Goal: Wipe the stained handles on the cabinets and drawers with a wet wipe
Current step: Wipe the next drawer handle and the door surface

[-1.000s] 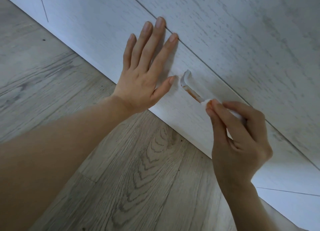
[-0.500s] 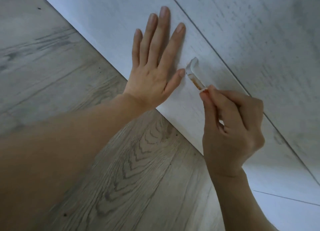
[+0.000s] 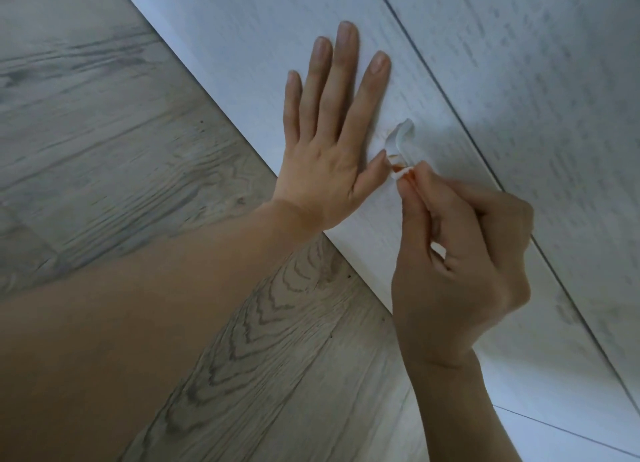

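A white curved handle (image 3: 401, 139) sticks out of the white drawer front (image 3: 263, 42) and carries an orange-brown stain at its lower end. My right hand (image 3: 460, 260) pinches a small white wet wipe (image 3: 398, 175) between thumb and fingers and holds it against the stained end; the wipe shows orange marks. My left hand (image 3: 329, 139) lies flat on the drawer front just left of the handle, fingers straight and spread, thumb tip close to the stain. Most of the handle is hidden behind my right hand.
Grey wood-grain floor (image 3: 104, 149) fills the left and bottom. A dark gap (image 3: 450, 115) separates this drawer front from the white panel (image 3: 554, 80) above it. Another seam (image 3: 554, 427) crosses the white panel at lower right.
My right hand has slid the wipe along the handle toward its free end, covering more of the stain. My left hand stays flat on the drawer front.
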`<state>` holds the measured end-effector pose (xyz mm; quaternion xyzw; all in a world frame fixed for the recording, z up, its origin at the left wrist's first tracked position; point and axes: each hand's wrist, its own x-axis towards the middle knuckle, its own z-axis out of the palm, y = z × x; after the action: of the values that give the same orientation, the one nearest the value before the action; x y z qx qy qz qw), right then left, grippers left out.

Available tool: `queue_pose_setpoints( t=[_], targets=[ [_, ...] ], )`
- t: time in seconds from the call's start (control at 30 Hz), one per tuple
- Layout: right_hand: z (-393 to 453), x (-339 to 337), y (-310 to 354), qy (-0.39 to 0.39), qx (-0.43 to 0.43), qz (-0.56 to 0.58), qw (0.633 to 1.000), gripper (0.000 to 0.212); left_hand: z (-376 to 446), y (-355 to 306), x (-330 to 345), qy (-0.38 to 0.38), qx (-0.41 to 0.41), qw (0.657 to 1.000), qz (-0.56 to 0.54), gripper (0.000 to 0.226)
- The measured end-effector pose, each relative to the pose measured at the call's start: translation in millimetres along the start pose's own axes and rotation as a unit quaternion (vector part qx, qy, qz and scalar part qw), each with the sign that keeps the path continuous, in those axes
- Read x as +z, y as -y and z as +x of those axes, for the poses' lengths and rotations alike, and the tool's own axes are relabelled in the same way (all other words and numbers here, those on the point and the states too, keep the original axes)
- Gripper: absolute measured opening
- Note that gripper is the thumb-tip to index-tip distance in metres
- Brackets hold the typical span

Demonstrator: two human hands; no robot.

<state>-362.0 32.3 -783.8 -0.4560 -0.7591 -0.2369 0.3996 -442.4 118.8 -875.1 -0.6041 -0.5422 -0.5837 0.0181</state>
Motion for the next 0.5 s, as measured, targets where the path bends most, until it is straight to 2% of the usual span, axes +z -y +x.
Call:
queue_pose_setpoints(
  t=[0.13, 0.27, 0.4, 0.5],
  targets=[
    [-3, -2, 3, 0.000, 0.014, 0.000, 1.000, 0.010, -1, 5, 3, 0.000, 0.019, 1.000, 0.004, 0.065],
    [5, 4, 4, 0.002, 0.006, 0.008, 1.000, 0.010, 0, 0, 4, -0.010, -0.001, 1.000, -0.004, 0.071],
    [3, -6, 1, 0.025, 0.002, 0.015, 1.000, 0.011, -1, 5, 3, 0.015, 0.017, 1.000, 0.002, 0.067],
    [7, 1, 2, 0.027, -0.018, -0.006, 0.999, 0.009, 1, 2, 1, 0.023, 0.005, 1.000, 0.002, 0.073]
  ],
)
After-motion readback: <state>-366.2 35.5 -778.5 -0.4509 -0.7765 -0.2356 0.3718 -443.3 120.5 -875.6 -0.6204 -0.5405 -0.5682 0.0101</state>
